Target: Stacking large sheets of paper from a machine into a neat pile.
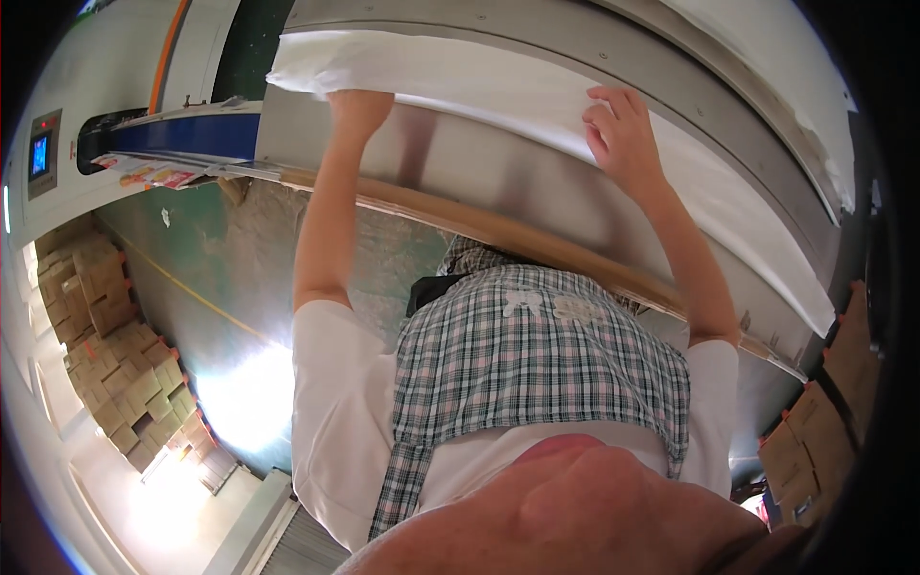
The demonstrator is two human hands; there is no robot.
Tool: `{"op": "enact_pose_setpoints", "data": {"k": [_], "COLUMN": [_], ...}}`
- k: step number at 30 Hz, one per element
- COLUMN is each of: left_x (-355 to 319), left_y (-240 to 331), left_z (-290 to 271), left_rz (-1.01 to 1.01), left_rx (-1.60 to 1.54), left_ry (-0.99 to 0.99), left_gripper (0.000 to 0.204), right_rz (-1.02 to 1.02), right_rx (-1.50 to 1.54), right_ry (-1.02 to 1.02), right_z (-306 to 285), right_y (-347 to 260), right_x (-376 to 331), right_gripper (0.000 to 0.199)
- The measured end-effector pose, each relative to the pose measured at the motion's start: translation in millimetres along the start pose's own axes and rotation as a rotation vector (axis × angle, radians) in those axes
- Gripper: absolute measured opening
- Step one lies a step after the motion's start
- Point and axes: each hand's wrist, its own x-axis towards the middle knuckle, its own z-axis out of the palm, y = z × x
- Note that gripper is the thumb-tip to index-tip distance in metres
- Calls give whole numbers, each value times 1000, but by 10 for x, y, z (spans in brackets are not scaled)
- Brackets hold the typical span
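A long strip of white sheet material (479,96) lies along the metal bed of a machine in front of me, its left end loosely bunched. My left hand (362,111) is at the strip's near edge by that end. Its fingers go under the material and are hidden, so their grip does not show. My right hand (621,139) is over the strip farther right, palm inward. Its fingers are loosely bent and apart, with nothing visible between them. Whether its fingertips touch the sheet I cannot tell.
A grey metal beam (537,38) runs behind the strip. Wooden edging (460,222) borders the bed close to my apron. At left are a blue panel (192,137) and a control screen (40,155). Stacked cardboard boxes (134,388) stand left; more boxes (800,460) stand right.
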Motion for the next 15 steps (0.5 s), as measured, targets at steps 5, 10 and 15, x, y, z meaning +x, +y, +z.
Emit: {"op": "enact_pose_setpoints", "data": {"k": [5,10,15], "left_x": [213,-46,179], "left_y": [-584,-1923,-2218], "left_z": [-76,234,-144], "left_rz": [-243,-363,-573], "left_rx": [214,388,31], "left_ry": [-346,-320,-58], "left_gripper": [38,44,41], "right_rz": [88,116,226], "right_rx": [-39,-44,-8], "right_ry": [-49,-82,-99], "right_z": [136,137,144], "right_y": [-129,-272,-288], "right_x": [25,148,89], "right_gripper": [13,14,16]}}
